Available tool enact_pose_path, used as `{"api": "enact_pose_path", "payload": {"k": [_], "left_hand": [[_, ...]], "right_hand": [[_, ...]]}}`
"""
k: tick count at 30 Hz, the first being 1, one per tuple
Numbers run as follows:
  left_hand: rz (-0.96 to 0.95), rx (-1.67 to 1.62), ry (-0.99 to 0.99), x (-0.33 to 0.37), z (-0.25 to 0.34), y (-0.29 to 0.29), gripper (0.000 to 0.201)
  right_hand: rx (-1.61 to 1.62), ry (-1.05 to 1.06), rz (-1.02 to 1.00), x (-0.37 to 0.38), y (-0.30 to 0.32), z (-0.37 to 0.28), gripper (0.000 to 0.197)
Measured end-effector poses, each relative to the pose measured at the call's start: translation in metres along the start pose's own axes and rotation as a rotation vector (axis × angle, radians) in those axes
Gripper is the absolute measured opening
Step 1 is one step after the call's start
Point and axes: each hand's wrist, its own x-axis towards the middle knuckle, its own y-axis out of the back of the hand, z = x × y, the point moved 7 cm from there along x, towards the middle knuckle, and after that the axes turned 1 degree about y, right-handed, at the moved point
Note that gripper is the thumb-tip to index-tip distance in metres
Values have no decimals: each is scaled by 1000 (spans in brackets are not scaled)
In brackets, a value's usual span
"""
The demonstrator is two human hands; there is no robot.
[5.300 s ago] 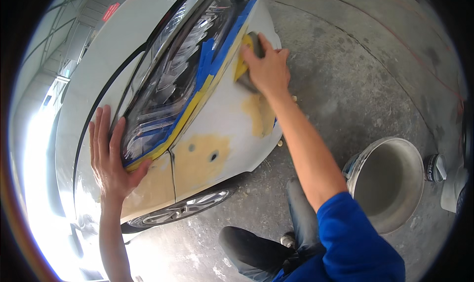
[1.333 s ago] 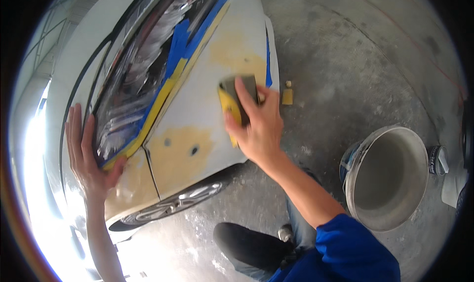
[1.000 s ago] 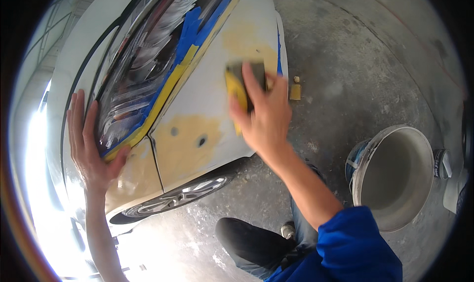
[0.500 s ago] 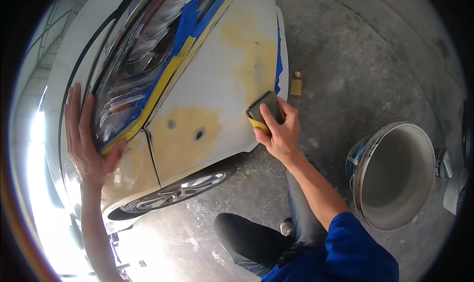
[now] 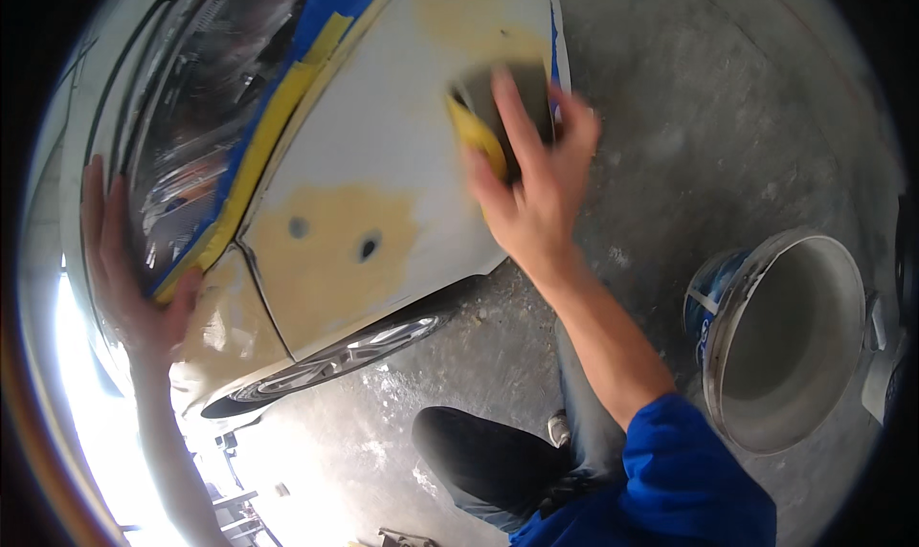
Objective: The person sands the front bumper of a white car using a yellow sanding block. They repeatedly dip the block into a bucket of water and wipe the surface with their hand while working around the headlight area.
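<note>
My right hand (image 5: pixel 536 178) grips a dark sanding block (image 5: pixel 533 92) with yellow sandpaper (image 5: pixel 474 133) folded up its left side. Blurred by motion, the block lies against the upper right of a pale car body panel (image 5: pixel 354 126), near its far edge. Lower on that panel, a yellowish patch (image 5: pixel 330 250) carries two dark spots. My left hand (image 5: pixel 144 303) rests flat with fingers spread beside the headlight (image 5: pixel 182 174), its thumb by the yellow masking tape (image 5: pixel 257 159). Blue tape (image 5: pixel 330 6) runs along the headlight's border too.
A large open bucket (image 5: pixel 713 356) stands on the concrete floor (image 5: pixel 661 174) at the right, with pale containers (image 5: pixel 876 379) beyond it. The car's wheel (image 5: pixel 335 360) sits under the panel's lower edge. My bent knee (image 5: pixel 459 442) is below.
My right hand has carried the sanding block farther up the panel. My left hand stays beside the headlight. The whole view has shifted, with the car now lying more to the left.
</note>
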Motion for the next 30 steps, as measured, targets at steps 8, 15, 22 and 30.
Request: {"api": "enact_pose_path", "payload": {"k": [8, 15, 22, 30], "left_hand": [[-13, 16, -32, 6, 2, 0, 84], [10, -64, -58, 9, 0, -7, 84], [14, -40, -38, 1, -3, -5, 83], [-2, 15, -42, -3, 0, 1, 81]], "right_hand": [[44, 4, 33, -67, 5, 24, 64], [-9, -92, 67, -64, 4, 11, 68], [14, -47, 69, 42, -2, 4, 63], [37, 30, -34, -42, 5, 20, 64]]}}
